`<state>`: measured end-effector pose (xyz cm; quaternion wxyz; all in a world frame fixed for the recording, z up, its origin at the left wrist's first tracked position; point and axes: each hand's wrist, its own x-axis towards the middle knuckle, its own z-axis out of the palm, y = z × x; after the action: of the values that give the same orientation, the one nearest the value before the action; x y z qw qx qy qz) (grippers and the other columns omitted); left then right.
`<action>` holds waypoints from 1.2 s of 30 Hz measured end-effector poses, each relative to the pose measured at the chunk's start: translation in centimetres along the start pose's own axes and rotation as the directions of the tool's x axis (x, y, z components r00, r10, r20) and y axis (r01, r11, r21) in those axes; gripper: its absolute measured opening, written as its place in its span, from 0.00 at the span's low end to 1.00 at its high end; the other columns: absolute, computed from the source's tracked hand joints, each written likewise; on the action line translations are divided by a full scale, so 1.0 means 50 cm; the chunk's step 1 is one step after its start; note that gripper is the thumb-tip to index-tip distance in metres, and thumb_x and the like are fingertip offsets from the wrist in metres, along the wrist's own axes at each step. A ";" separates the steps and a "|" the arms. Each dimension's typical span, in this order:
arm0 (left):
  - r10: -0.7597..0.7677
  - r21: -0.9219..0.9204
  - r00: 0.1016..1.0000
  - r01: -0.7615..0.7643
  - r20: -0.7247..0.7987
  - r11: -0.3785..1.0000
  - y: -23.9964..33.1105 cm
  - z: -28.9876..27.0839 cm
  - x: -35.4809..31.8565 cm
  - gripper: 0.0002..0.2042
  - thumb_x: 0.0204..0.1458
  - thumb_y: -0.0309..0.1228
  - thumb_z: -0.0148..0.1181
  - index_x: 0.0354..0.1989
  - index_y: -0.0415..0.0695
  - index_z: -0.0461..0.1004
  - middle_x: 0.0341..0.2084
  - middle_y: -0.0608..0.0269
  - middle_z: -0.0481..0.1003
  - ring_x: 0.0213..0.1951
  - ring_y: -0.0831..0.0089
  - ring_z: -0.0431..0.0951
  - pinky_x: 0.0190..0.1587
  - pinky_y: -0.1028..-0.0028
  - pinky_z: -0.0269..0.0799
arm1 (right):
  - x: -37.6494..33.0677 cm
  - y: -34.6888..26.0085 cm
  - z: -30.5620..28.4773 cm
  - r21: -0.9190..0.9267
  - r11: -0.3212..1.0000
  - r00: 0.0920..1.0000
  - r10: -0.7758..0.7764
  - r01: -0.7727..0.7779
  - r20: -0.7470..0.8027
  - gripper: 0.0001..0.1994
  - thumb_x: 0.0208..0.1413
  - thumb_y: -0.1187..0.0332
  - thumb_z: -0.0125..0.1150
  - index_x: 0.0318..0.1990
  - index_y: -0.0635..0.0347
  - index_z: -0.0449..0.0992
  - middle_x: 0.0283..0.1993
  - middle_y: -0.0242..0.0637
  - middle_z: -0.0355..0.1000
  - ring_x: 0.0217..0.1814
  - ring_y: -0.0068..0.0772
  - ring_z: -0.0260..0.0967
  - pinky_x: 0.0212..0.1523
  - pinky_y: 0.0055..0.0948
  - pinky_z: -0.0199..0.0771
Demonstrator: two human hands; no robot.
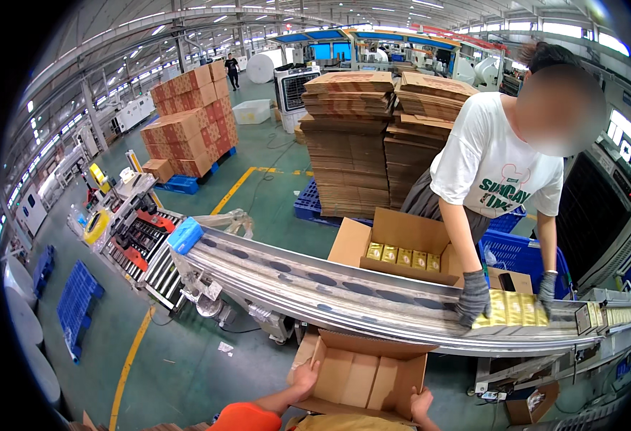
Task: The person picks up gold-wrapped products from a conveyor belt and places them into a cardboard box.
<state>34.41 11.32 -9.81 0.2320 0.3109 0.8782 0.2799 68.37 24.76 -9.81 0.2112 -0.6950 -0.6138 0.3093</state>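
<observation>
My left hand (304, 376) grips the left flap of an open brown cardboard box (364, 377) held in front of me, just below the conveyor belt (315, 284). At the box's lower right corner, my right hand (421, 404) holds the near edge. The box looks empty inside. Across the belt a co-worker in a white shirt presses two grey-gloved hands (472, 298) around a row of gold packets (511, 309) on the belt.
Beside the co-worker stands another open carton (400, 248) with gold packets inside. Stacks of flat cardboard (373, 136) on blue pallets rise behind. Piled brown cartons (189, 118) sit far left, a roller conveyor (136, 237) at left, blue crates (516, 251) at right.
</observation>
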 end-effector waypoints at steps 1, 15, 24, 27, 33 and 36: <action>0.010 0.001 1.000 -0.010 -0.017 1.000 0.009 -0.003 -0.004 0.20 0.56 0.47 0.47 0.49 0.46 0.71 0.31 0.42 0.76 0.36 0.45 0.75 0.41 0.53 0.70 | -0.004 -0.008 -0.005 -0.009 1.000 1.000 0.005 -0.005 -0.002 0.13 0.47 0.65 0.64 0.37 0.65 0.77 0.31 0.56 0.74 0.38 0.58 0.72 0.38 0.43 0.71; 0.079 0.103 0.992 -0.069 -0.099 0.992 -0.024 0.023 0.016 0.20 0.55 0.48 0.48 0.48 0.46 0.73 0.28 0.41 0.76 0.33 0.43 0.76 0.37 0.53 0.72 | -0.009 0.016 0.012 -0.074 0.996 0.998 0.045 -0.048 -0.036 0.13 0.43 0.69 0.65 0.37 0.65 0.77 0.30 0.57 0.73 0.36 0.59 0.72 0.36 0.45 0.71; 0.024 0.089 0.998 -0.019 -0.062 0.996 -0.043 0.038 0.008 0.21 0.55 0.51 0.46 0.50 0.51 0.72 0.31 0.41 0.76 0.36 0.44 0.76 0.41 0.53 0.71 | -0.006 0.023 0.008 -0.071 0.997 1.000 -0.022 0.020 -0.020 0.11 0.45 0.71 0.61 0.35 0.67 0.75 0.30 0.59 0.73 0.37 0.60 0.71 0.38 0.47 0.71; 0.011 0.083 0.999 -0.008 -0.037 0.996 -0.026 0.031 0.005 0.22 0.55 0.51 0.45 0.50 0.50 0.72 0.31 0.42 0.76 0.37 0.44 0.76 0.41 0.53 0.71 | -0.007 0.016 -0.002 -0.082 0.997 1.000 -0.013 0.012 -0.015 0.10 0.45 0.71 0.60 0.35 0.67 0.75 0.30 0.59 0.73 0.37 0.60 0.71 0.38 0.47 0.71; -0.016 0.055 0.999 0.018 -0.028 0.998 0.000 0.019 -0.003 0.21 0.55 0.51 0.46 0.50 0.51 0.71 0.33 0.41 0.76 0.39 0.44 0.75 0.43 0.53 0.71 | -0.002 0.027 -0.003 -0.064 0.997 0.999 -0.032 0.032 -0.002 0.11 0.44 0.70 0.61 0.35 0.67 0.75 0.30 0.59 0.72 0.37 0.61 0.71 0.38 0.48 0.70; -0.035 0.063 0.999 0.037 -0.035 0.997 0.005 0.034 -0.010 0.21 0.55 0.51 0.46 0.50 0.52 0.71 0.34 0.42 0.76 0.39 0.44 0.75 0.43 0.54 0.71 | 0.009 0.040 -0.010 -0.059 0.998 0.999 -0.032 0.032 -0.007 0.11 0.44 0.70 0.61 0.35 0.68 0.75 0.30 0.59 0.72 0.37 0.62 0.71 0.38 0.48 0.70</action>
<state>35.87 11.73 -10.79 0.2123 0.2976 0.8958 0.2529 70.18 24.90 -10.90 0.1979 -0.6921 -0.6329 0.2850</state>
